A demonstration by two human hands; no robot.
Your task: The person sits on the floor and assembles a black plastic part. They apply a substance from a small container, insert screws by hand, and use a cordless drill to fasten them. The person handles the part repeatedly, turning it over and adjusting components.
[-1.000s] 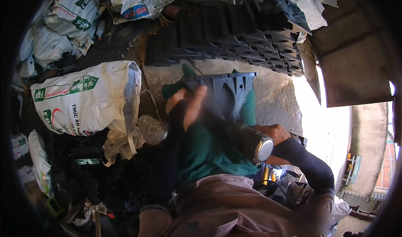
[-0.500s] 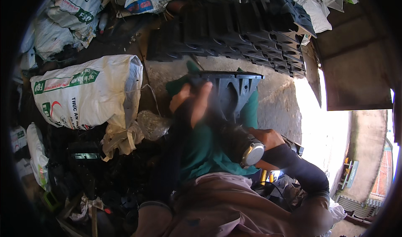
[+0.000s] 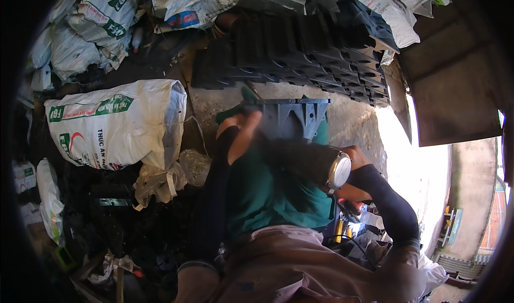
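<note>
A black ribbed plastic part (image 3: 300, 118) with a straight flanged top edge rests over my green-clad lap. At its left side, my left hand (image 3: 241, 129) is closed on it; blur hides part of the grip. My right hand (image 3: 357, 157) is closed round a dark cylindrical tool (image 3: 308, 163) with a round silver end. The tool lies crosswise just under the plastic part, its far end smeared by motion. Whether it touches the part I cannot tell.
Stacked black plastic parts (image 3: 294, 51) stand ahead on the concrete floor. A large white woven sack (image 3: 115, 123) lies open at the left, with a crumpled clear bag (image 3: 194, 166) beside it. Yellow-handled tools (image 3: 339, 230) and a cable lie by my right side.
The dark tool's silver end and my right hand have moved right and slightly up. The plastic part has tilted, showing more of its ribbed face. My left hand still holds it.
</note>
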